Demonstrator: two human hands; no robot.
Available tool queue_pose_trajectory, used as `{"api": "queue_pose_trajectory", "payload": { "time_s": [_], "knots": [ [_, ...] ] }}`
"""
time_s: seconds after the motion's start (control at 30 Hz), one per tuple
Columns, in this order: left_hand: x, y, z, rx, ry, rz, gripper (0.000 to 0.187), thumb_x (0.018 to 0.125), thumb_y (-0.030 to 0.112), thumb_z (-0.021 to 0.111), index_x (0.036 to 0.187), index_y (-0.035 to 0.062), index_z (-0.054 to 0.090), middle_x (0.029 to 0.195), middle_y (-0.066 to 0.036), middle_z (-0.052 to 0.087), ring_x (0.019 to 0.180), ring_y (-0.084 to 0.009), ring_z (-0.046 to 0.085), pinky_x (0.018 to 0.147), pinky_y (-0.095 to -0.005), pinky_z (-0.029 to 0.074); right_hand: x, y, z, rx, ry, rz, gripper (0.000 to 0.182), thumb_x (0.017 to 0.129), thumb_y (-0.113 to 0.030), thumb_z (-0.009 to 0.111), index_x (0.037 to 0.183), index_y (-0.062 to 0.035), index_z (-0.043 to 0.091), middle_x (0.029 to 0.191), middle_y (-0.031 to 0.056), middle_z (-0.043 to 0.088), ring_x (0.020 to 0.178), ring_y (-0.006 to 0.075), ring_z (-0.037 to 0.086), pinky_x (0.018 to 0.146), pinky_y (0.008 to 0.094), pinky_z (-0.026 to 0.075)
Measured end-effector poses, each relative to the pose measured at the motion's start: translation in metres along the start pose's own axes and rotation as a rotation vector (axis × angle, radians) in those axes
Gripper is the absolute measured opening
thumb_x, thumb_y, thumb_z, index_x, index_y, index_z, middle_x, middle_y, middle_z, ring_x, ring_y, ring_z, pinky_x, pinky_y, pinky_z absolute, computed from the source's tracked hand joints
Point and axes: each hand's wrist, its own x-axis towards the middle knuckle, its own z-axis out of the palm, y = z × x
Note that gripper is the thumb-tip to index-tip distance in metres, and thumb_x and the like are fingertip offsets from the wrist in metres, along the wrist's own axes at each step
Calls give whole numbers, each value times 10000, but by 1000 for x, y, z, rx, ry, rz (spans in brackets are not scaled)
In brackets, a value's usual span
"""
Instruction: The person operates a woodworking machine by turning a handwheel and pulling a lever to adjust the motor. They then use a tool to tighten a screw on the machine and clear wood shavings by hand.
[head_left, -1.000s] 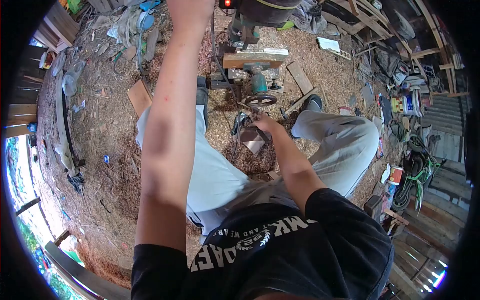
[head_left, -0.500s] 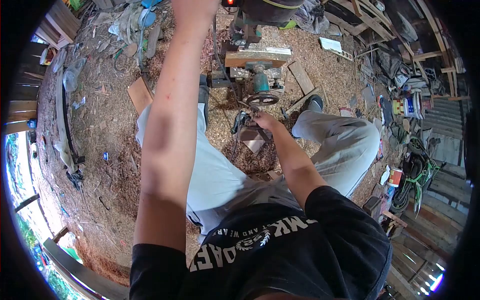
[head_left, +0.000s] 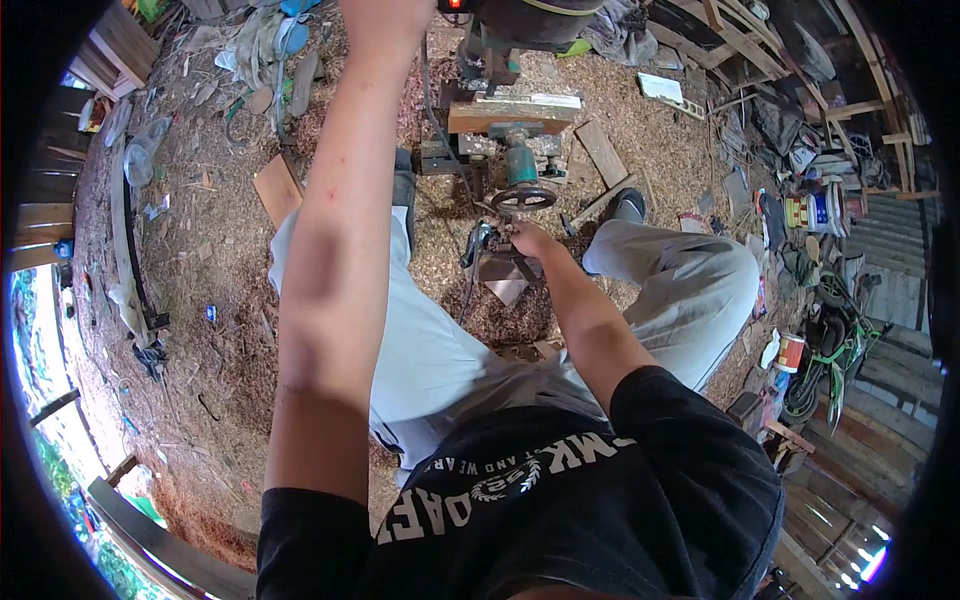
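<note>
My left hand [head_left: 388, 22] is at the top edge, beside a dark machine head [head_left: 545, 25] with a small red light. Its fingers are cut off by the frame. Below that head, a wooden block [head_left: 485, 120] sits on the machine's bed, above a teal metal column [head_left: 519, 162] and a round handwheel [head_left: 524, 198]. Lower down, my right hand [head_left: 530, 240] is closed at a small dark metal part of the stand, just under the handwheel. What its fingers grip is too small to make out. A dark cable [head_left: 432, 95] hangs down between the left arm and the machine.
Wood shavings cover the ground. Loose boards [head_left: 602, 155] lie right of the machine, another board [head_left: 276, 190] to the left. Paint buckets [head_left: 805, 215], an orange-white tub [head_left: 789, 353] and a green bicycle [head_left: 828, 350] line the right side. My legs straddle the stand.
My left forearm has shifted slightly to the left. The right hand keeps its place at the metal part, and the wooden block looks unmoved.
</note>
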Motion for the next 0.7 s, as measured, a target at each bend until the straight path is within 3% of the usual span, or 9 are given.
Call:
{"api": "queue_pose_trajectory", "payload": {
  "time_s": [0.13, 0.23, 0.3, 0.33, 0.4, 0.53, 0.63, 0.7],
  "knots": [
    [0, -1, 3, -24, 31, 45, 444, 1120, 370, 470, 998, -34, 609, 895, -132, 628, 866, -246, 568, 827, -375, 451, 9, -2, -5, -9, -54, -55, 654, 987, -326, 551, 1577, -69, 437, 1450, 275, 581, 1263, 430, 625, 1089, 434, 497],
    [0, -1, 1, 11, -20, 39, 438, 1119, 361, 478, 973, -33, 605, 870, -117, 628, 839, -236, 563, 801, -379, 450, -11, -11, -10, 54, 10, 20, 679, 988, -356, 554, 1582, -56, 418, 1404, 276, 616, 1226, 430, 646, 1061, 438, 513],
    [0, -1, 1, 43, -22, -17, 434, 1119, 351, 481, 955, -33, 600, 850, -110, 623, 816, -233, 557, 784, -379, 448, -15, -11, -10, 31, -46, 45, 758, 1001, -407, 521, 1652, -101, 283, 1487, 233, 571, 1304, 422, 599, 1108, 457, 484],
    [1, -2, 1, 43, -24, -16, 434, 1119, 351, 481, 955, -33, 600, 850, -110, 623, 816, -233, 557, 784, -379, 448, -16, -11, -8, 34, -46, 44, 758, 1001, -407, 521, 1652, -101, 283, 1487, 233, 571, 1304, 422, 599, 1108, 457, 484],
    [1, -3, 1, 7, -33, 0, 427, 1117, 341, 485, 982, -41, 619, 874, -112, 640, 841, -229, 577, 803, -366, 456, -17, -7, -1, 33, 64, 2, 741, 999, -405, 531, 1636, -88, 324, 1438, 238, 610, 1277, 427, 615, 1094, 464, 492],
    [4, -4, -1, 20, 44, 108, 422, 1115, 337, 488, 1024, -41, 651, 919, -114, 666, 889, -221, 601, 834, -357, 466, 1, 9, -3, 41, -10, -37, 700, 999, -387, 548, 1600, -64, 391, 1389, 242, 643, 1274, 438, 613, 1088, 462, 493],
    [8, -8, -11, 106, 62, 53, 409, 1115, 330, 490, 1069, -30, 678, 969, -115, 686, 940, -217, 620, 875, -352, 471, -5, 11, 1, 201, 106, -52, 607, 1006, -346, 573, 1527, -43, 503, 1316, 238, 689, 1173, 397, 679, 1009, 433, 527],
    [10, -14, -10, 54, 103, 5, 402, 1116, 321, 487, 1057, -24, 684, 956, -113, 684, 956, -238, 624, 899, -361, 467, -18, 11, 4, 600, 145, 36, 527, 1003, -278, 615, 1469, -36, 573, 1178, 189, 740, 1012, 282, 705, 896, 363, 536]
  ]
}}
